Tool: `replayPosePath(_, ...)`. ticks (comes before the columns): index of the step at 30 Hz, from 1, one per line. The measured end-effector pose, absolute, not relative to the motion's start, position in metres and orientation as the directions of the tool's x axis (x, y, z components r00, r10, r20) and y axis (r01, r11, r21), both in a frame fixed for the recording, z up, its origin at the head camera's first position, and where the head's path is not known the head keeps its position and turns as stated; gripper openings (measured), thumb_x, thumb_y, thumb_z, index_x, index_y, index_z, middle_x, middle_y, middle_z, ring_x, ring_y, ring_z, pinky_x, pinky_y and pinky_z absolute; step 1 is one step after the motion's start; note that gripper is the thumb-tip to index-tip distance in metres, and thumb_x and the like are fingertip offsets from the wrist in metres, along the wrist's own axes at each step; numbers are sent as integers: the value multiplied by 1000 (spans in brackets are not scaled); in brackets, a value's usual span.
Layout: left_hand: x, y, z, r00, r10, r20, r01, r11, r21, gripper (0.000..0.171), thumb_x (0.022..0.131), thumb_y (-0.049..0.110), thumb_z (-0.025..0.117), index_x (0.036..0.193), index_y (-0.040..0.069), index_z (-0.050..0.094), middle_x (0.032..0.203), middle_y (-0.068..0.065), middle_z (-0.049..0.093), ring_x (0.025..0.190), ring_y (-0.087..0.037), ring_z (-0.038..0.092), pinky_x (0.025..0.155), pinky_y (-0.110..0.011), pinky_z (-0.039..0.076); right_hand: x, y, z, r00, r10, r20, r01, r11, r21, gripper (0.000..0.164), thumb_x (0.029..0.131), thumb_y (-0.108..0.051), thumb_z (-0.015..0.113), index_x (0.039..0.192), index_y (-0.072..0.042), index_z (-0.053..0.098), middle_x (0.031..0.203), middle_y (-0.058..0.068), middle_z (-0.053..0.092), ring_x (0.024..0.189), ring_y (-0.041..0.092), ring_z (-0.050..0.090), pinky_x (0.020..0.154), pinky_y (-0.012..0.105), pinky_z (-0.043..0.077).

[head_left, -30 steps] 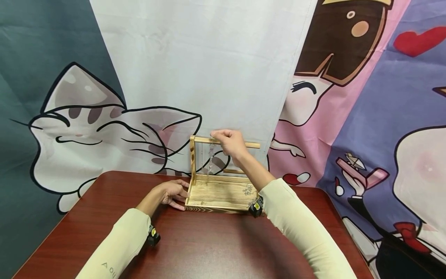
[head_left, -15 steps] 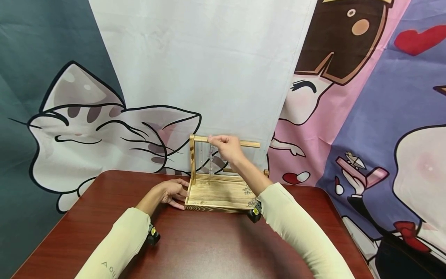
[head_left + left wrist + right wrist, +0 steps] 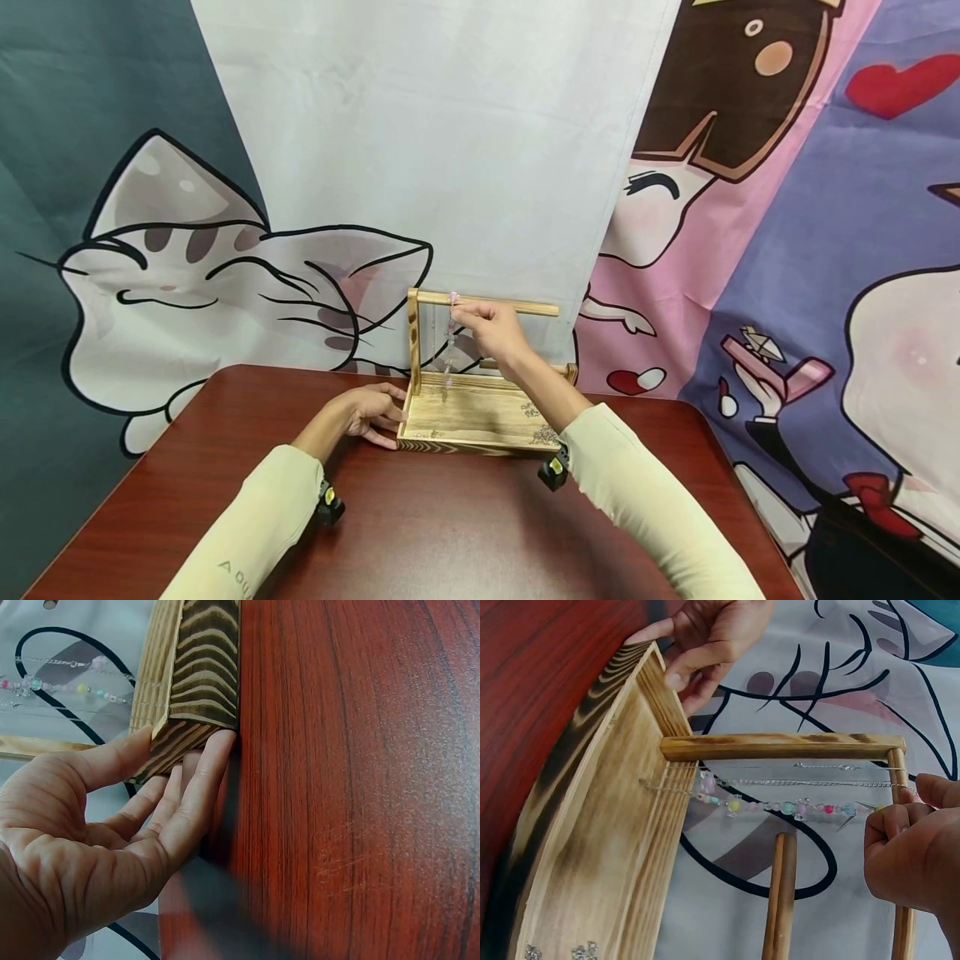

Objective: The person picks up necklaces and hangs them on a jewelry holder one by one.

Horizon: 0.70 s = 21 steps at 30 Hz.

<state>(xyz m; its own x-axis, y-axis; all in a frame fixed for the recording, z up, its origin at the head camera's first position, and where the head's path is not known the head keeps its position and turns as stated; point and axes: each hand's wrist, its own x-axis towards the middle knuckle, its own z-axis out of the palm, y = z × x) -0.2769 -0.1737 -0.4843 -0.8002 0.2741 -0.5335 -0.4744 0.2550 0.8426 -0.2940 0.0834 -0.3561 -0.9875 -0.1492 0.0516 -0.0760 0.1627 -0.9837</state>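
On the desk [image 3: 450, 525], the left hand [image 3: 371, 412] grips the tray [image 3: 465, 417] at its left end, thumb at the rim, in the same place as a second ago. Farther back, the right hand [image 3: 491, 329] pinches a beaded strand [image 3: 787, 808] that hangs down toward the tray. That hand has dropped from above the bar [image 3: 525, 308], and pink beads now show there (whether they loop round it, I cannot tell). The strand's top seems to have reached the bar, though fingers may still bear its weight. Beyond hangs the cloth [image 3: 450, 125].
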Motion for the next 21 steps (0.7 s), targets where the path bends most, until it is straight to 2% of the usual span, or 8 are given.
replayPosePath(5, -276, -173, -485, -798, 275, -536, -476, 255, 841, 59, 105, -7, 64, 158, 1, 39, 118, -17, 66, 108, -30, 70, 88, -50, 74, -295, 88, -360, -986, -164, 28, -51, 141, -989, 31, 106, -20, 79, 134, -5, 81, 143, 14, 79, 47, 2, 32, 44, 17, 28)
replayPosePath(7, -276, -174, -485, -800, 276, -533, -474, 254, 843, 59, 105, -7, 64, 158, 1, 39, 118, -17, 66, 108, -31, 70, 88, -51, 74, -295, 90, -361, -986, -163, 29, -52, 138, -989, 30, 106, -20, 79, 134, -8, 81, 138, 11, 81, 45, 2, 30, 43, 18, 28)
replayPosePath(9, -275, -174, -485, -800, 275, -533, -475, 253, 843, 59, 105, -7, 64, 158, 1, 40, 118, -17, 66, 107, -31, 71, 89, -51, 74, -294, 92, -361, -987, -158, 32, -54, 136, -989, 30, 106, -21, 80, 133, -9, 82, 119, 4, 85, 45, 2, 30, 43, 18, 27)
replayPosePath(12, -275, -174, -485, -802, 275, -531, -473, 253, 844, 59, 105, -7, 64, 158, 1, 40, 118, -18, 67, 107, -30, 71, 88, -51, 74, -292, 95, -363, -988, -154, 31, -52, 139, -989, 31, 105, -23, 81, 133, -9, 83, 95, -11, 78, 46, 3, 30, 46, 20, 29)
replayPosePath(15, -275, -173, -485, -802, 276, -529, -471, 253, 845, 59, 105, -7, 64, 158, 1, 40, 120, -19, 67, 107, -30, 72, 88, -51, 74, -290, 99, -366, -987, -161, 0, -21, 133, -991, 35, 105, -26, 81, 135, -7, 81, 81, -18, 69, 51, 4, 34, 60, 22, 49)
replayPosePath(17, -274, -173, -485, -803, 278, -527, -468, 253, 847, 59, 105, -7, 64, 158, 0, 40, 121, -19, 67, 107, -29, 72, 88, -51, 74, -289, 101, -369, -985, -170, -21, -1, 126, -992, 37, 106, -27, 81, 137, -7, 79, 72, -17, 63, 53, 4, 35, 79, 34, 66)
replayPosePath(19, -274, -173, -484, -804, 279, -526, -467, 252, 848, 59, 105, -8, 63, 158, 0, 40, 121, -19, 68, 106, -29, 72, 89, -51, 74, -288, 104, -373, -983, -181, -31, 9, 119, -993, 39, 107, -28, 80, 139, -6, 78, 65, -15, 56, 54, 5, 37, 91, 40, 70)
replayPosePath(21, -274, -173, -484, -804, 280, -525, -466, 251, 848, 59, 105, -7, 63, 158, 0, 39, 121, -19, 68, 106, -29, 72, 89, -51, 74, -288, 107, -376, -980, -195, -28, 7, 107, -994, 40, 107, -27, 80, 140, -5, 78, 56, -11, 43, 52, 7, 34, 87, 38, 70)
